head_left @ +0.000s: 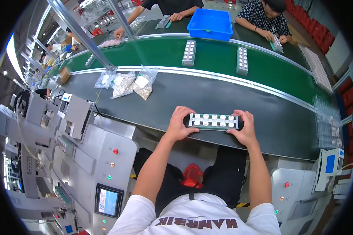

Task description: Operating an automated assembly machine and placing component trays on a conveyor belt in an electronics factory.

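Between my two hands is a long fixture point(213, 120) carrying two rows of small white square parts, with a thin green edge along its sides. My left hand point(181, 124) grips its left end, thumb along the near side and fingers around the far side. At the other end my right hand point(244, 127) holds it the same way. The fixture is level, over the near edge of the dark grey work surface point(176, 102). Whether it rests on that edge or is lifted, I cannot tell.
Past the grey surface runs a green conveyor belt point(145, 53) bearing similar fixtures point(189, 53) point(242, 60). Plastic bags of small parts point(143, 84) lie front left. A blue bin point(210, 24) stands beyond the belt, between two people working. Machines with buttons point(102, 156) point(298, 188) flank me.
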The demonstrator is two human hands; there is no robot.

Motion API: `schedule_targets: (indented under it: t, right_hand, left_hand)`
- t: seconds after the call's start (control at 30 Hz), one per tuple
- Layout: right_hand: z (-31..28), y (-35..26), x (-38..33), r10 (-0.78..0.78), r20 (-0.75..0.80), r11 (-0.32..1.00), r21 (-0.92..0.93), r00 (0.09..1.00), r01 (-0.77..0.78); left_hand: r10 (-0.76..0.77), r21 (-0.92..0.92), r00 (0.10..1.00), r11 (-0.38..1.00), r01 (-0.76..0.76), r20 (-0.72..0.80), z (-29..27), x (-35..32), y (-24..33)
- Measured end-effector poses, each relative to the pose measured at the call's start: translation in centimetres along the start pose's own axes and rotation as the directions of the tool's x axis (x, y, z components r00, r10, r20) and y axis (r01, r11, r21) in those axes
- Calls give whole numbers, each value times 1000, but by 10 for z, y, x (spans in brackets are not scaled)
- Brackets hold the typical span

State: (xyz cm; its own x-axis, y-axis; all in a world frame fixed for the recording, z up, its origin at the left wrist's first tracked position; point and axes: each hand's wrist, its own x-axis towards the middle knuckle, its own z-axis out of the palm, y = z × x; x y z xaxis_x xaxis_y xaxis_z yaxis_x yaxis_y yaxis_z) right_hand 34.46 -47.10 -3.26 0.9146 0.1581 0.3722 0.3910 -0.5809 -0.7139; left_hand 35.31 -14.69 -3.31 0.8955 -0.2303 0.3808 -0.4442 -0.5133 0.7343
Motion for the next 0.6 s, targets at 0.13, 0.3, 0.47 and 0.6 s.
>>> schedule_targets:
  t: [0.13,0.3,0.47,0.6]
  right_hand:
    - [-3,-4,0,-7,-9,999,-53,1000,7]
    - [-5,-7,5,-4,65,994,-109,998,11]
    - [-21,-53,29,-207,294,912,-287,933,292]
    - [4,-69,66,-252,544,870,-235,800,433]
  left_hand:
    - [-4,-16,1000,1000,4,11,1,1,1]
    - [41,-6,999,999,-41,26,-5,-2,-6]
    - [-17,-290,998,957,-2,-64,-5,-2,-10]
    - [-282,-613,901,790,22,-330,0,-11,-54]
